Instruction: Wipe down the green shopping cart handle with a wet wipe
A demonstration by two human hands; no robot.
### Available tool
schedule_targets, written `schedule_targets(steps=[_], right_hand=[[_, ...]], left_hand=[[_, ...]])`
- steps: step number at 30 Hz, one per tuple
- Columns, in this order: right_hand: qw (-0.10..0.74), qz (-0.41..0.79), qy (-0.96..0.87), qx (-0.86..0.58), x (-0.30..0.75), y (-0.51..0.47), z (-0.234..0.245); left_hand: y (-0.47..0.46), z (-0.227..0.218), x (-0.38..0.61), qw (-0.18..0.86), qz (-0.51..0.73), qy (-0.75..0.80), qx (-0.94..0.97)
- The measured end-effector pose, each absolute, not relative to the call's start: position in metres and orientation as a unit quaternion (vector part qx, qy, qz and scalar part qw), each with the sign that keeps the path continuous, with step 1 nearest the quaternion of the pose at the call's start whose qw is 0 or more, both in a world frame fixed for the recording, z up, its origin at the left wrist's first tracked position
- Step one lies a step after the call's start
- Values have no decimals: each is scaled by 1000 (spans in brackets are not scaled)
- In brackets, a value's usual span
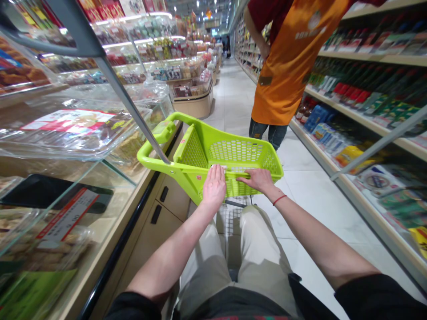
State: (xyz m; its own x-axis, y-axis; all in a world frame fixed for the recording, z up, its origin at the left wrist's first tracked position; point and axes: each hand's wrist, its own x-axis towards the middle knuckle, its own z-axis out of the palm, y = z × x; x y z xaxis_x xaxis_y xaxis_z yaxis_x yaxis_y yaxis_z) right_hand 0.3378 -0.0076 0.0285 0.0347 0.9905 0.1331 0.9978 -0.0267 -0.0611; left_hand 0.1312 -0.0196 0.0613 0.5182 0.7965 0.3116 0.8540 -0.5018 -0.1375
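Green basket (pixel 233 188) (partly behind hands (pixel 214 186))

Lime-green basket (pixel 230 150) stands upright; its walls perforated.

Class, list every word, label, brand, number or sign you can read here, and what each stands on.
No text reads clearly.
Orange apron: pale lettering, too blurred.
Red-and-white sign, lower left: too blurred.
Green cart: red sticker, too small.
White package, right-hand shelf: too blurred.
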Motion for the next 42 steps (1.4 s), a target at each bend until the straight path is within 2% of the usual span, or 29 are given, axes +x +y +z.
schedule_targets(steps=[11,16,24,29,36,42], right_hand=[[64,-18,-694,-717,337,-8,30],[63,-24,-698,-712,337,-8,29],[62,-18,-692,-719,333,-10,33],[62,-12,-688,-723,335,-9,32],[61,-15,-687,-724,334,-9,31],[23,-12,-730,-683,340,-9,41]], left_hand=[[-7,104,39,202,-135,-544,-803],[-12,89,72,183,-137,-563,-794],[-25,57,143,134,-122,-508,-842],[-22,63,125,127,-110,-478,-862],[-12,89,71,170,-134,-532,-819],[-8,88,69,172,-144,-531,-817]])
